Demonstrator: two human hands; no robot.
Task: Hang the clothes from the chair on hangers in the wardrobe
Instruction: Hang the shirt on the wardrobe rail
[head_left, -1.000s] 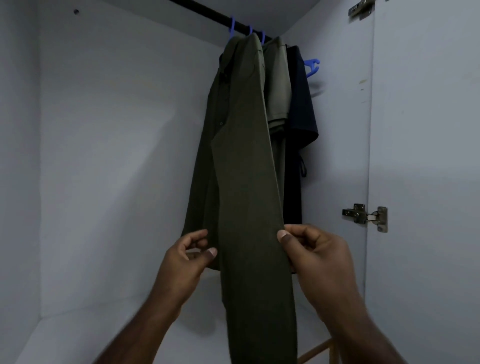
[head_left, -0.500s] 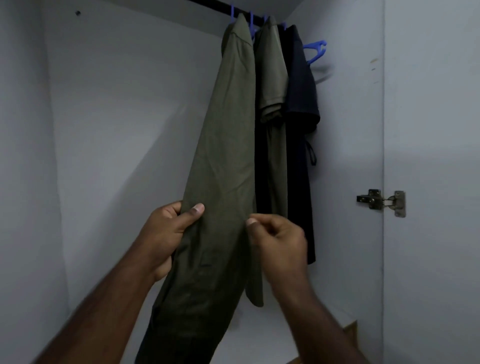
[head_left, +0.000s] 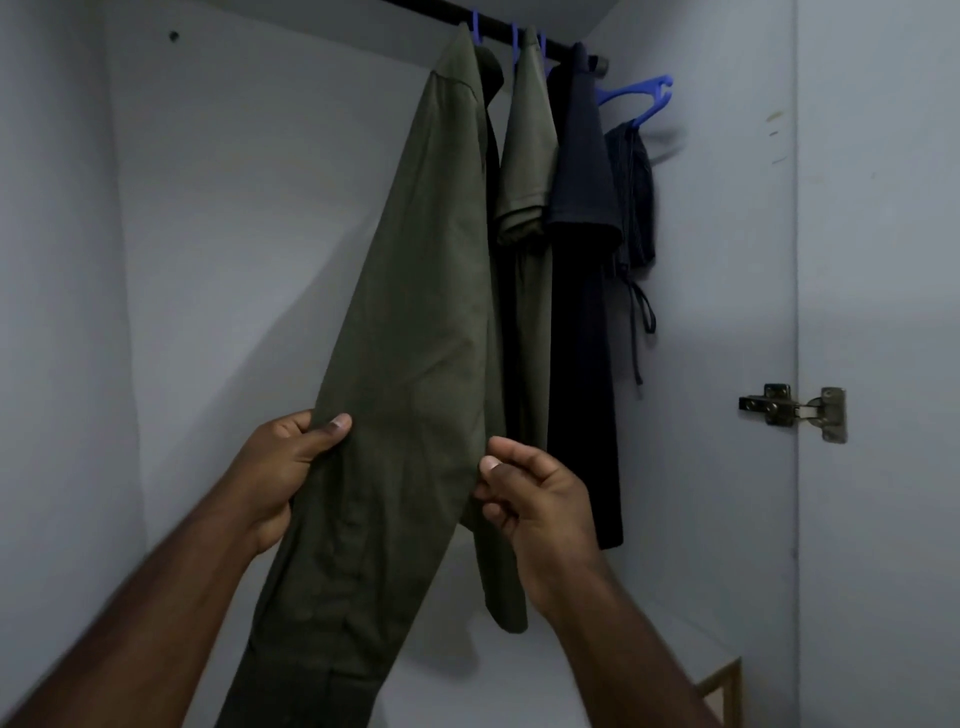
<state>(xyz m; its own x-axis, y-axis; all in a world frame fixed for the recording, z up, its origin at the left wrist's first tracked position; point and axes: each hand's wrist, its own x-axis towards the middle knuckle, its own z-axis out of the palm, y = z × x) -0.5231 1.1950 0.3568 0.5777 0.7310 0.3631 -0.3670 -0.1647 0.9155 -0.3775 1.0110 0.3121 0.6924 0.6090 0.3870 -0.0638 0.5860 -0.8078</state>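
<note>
A long olive-green shirt (head_left: 415, 322) hangs from a blue hanger on the black rail (head_left: 498, 23) and slants down toward me. My left hand (head_left: 291, 467) grips its left edge, thumb on the front. My right hand (head_left: 524, 488) pinches the shirt's right edge with curled fingers. Behind the shirt hang a lighter olive short-sleeved shirt (head_left: 527, 145), a dark navy garment (head_left: 582, 260) and dark shorts with a drawstring (head_left: 631, 208), each on a blue hanger (head_left: 636, 96). The chair is out of view.
The wardrobe's pale back wall (head_left: 260, 234) lies to the left and its side panel (head_left: 727, 260) to the right. A metal hinge (head_left: 792, 410) joins that panel to the open door (head_left: 883, 312). The white wardrobe floor (head_left: 597, 675) is below.
The view has tilted down a little, so the rail and hangers sit lower in the frame. Both hands keep hold of the olive shirt's edges and hold its lower part out to the left.
</note>
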